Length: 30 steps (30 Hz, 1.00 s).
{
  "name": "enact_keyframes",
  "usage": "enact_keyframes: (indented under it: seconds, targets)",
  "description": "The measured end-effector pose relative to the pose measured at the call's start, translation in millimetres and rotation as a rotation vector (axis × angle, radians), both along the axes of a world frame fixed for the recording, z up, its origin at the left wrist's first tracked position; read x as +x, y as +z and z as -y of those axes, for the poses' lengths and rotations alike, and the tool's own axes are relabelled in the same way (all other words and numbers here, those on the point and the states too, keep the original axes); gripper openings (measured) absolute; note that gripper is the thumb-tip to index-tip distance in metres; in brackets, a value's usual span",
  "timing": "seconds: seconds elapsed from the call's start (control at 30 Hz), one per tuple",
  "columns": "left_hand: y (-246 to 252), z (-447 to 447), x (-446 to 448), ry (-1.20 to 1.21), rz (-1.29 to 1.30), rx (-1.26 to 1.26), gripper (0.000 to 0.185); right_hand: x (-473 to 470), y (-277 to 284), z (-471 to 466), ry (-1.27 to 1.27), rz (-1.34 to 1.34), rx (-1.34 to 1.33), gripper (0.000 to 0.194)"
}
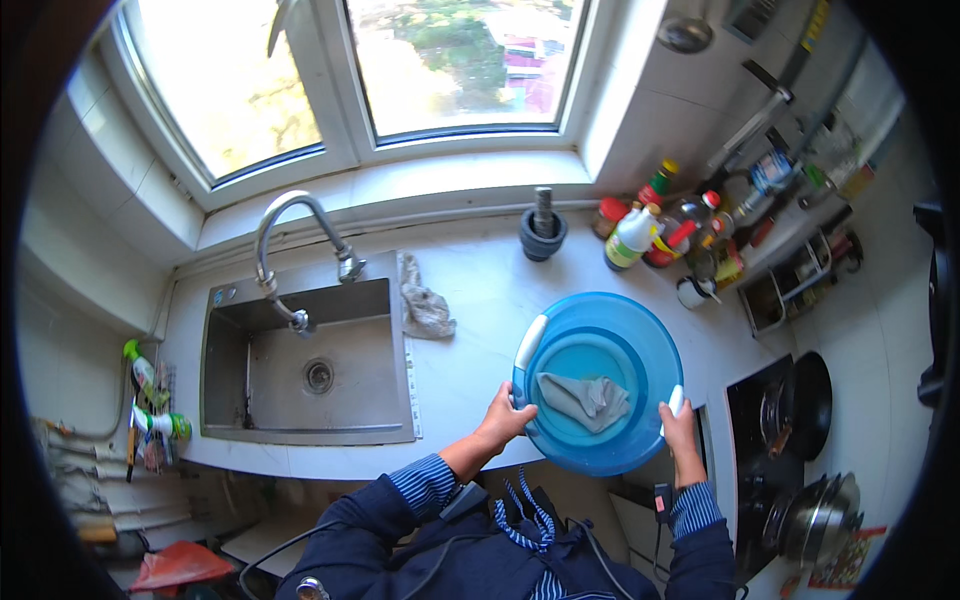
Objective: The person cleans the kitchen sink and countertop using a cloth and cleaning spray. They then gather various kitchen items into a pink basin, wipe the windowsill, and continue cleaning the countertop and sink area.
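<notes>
A round blue plastic basin (652, 337) with white handles is held between my two hands at the counter's front edge. My left hand (508, 415) grips its left rim, thumb over the edge. On the opposite side, my right hand (681, 429) is closed around the white handle (674, 405). A crumpled grey cloth (585, 400) lies in the bottom of the basin. Whether the basin rests on the counter or is lifted cannot be told.
Left of the basin is a steel sink (330, 375) with a curved faucet (300, 196). A grey rag (426, 304) lies on the sink's right edge. Behind stand a mortar and pestle (543, 234) and several condiment bottles (631, 238). On the right is a stove (757, 442) with pans.
</notes>
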<state>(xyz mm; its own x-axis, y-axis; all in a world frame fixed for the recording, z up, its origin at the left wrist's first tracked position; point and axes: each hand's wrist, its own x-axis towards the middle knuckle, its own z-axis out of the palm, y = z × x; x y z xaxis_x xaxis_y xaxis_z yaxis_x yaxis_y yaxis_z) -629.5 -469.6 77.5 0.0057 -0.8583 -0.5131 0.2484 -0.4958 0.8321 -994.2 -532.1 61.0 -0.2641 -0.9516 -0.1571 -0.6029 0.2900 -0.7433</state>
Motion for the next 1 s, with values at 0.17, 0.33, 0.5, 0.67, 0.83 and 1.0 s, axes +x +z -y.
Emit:
enact_keyframes:
  seconds: [0.17, 0.33, 0.5, 0.67, 0.83, 1.0]
  targets:
    - [5, -36, 31, 0.110, -0.025, 0.045, 0.061, 41, 23, 10, 0.154, 0.194, -0.010, 0.037]
    - [19, -100, 61, 0.363, 0.063, 0.017, 0.076, 114, 34, 17, 0.395, 0.264, -0.011, 0.034]
    - [38, -183, 91, 0.696, 0.006, 0.009, 0.060, 205, 37, 10, 0.717, 0.379, 0.020, 0.031]
    - [42, -262, 137, 1.009, 0.111, -0.053, 0.057, 320, 28, -21, 0.956, 0.368, 0.023, 0.034]
    - [33, -336, 198, 1.238, 0.152, -0.026, 0.045, 428, 18, -73, 1.124, 0.357, 0.129, 0.042]
    - [24, -405, 262, 1.286, 0.235, 0.084, 0.040, 509, 26, -128, 1.342, 0.181, 0.089, 0.047]
